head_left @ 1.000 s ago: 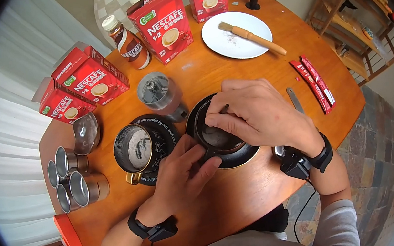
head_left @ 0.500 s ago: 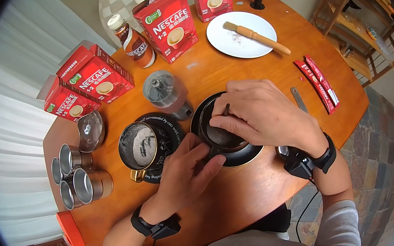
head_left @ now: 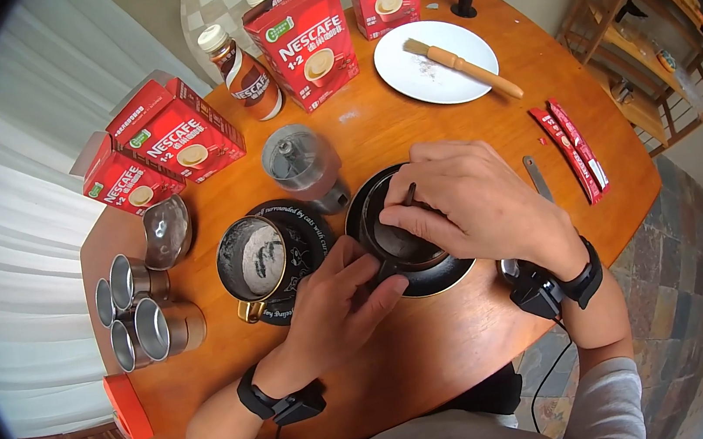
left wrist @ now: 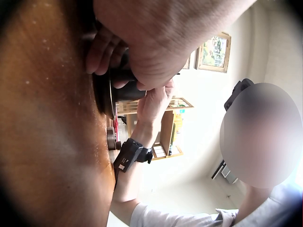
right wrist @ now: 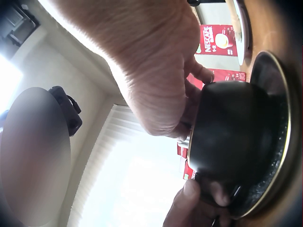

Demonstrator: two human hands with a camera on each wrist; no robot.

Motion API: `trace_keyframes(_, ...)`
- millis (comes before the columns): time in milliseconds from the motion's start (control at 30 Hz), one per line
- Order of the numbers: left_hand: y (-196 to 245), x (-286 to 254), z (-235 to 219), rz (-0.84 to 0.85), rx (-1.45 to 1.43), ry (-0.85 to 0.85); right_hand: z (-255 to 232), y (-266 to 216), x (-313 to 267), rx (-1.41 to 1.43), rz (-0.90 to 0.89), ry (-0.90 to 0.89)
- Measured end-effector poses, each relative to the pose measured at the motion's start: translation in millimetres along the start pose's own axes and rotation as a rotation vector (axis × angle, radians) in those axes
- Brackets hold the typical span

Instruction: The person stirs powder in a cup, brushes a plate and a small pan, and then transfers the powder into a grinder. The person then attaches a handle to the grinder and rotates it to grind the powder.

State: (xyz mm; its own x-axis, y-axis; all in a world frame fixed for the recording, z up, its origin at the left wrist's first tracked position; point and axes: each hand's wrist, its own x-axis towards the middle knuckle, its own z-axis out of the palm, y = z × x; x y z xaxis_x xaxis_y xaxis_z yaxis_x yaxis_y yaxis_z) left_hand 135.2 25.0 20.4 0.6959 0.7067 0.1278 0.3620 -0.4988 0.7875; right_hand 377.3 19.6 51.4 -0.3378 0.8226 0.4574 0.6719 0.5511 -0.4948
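A black cup (right wrist: 227,127) stands on a black saucer (head_left: 441,280) with a gold rim. My left hand (head_left: 336,305) holds the cup by its handle (head_left: 386,270), thumb on one side and fingers on the other. Over the cup's mouth, my right hand (head_left: 481,203) pinches a thin dark stick-like handle (head_left: 410,195) that reaches down into the cup; its lower end is hidden. To the left is a second black cup (head_left: 251,262) with a gold handle and pale powder inside, on a black printed saucer (head_left: 306,243).
Behind the cups stands a clear-topped grinder (head_left: 301,164). Metal cups (head_left: 167,327) and a glass bowl (head_left: 169,233) are on the left. Red coffee boxes (head_left: 304,45) and a bottle (head_left: 245,79) line the back. A brush (head_left: 469,72) lies across a white plate (head_left: 404,77); red sachets (head_left: 572,153) lie right.
The head view has shifted slightly, so the table's things appear a little further right. Both hands stay at the black cup, and the dark handle shows at a slightly different lean.
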Motion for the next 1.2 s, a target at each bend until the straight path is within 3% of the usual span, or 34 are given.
trace_keyframes(133,6.4,0.1,-1.2,-0.075,-0.064,-0.033,-2.1,-1.8,0.2,-0.005,0.038,-0.042)
trace_keyframes(233,0.1,0.2,0.2,0.001,-0.008,0.002,-1.4,-1.9,0.1,-0.010,0.030,-0.036)
trace_keyframes(933,3.7,-0.2,0.6,-0.064,-0.096,-0.009,1.3,-1.8,-0.9,-0.052,0.003,-0.047)
trace_keyframes(1200,-1.0,-0.4,-1.2,0.003,0.000,-0.013,2.2,-4.5,-1.7,-0.079,-0.018,-0.054)
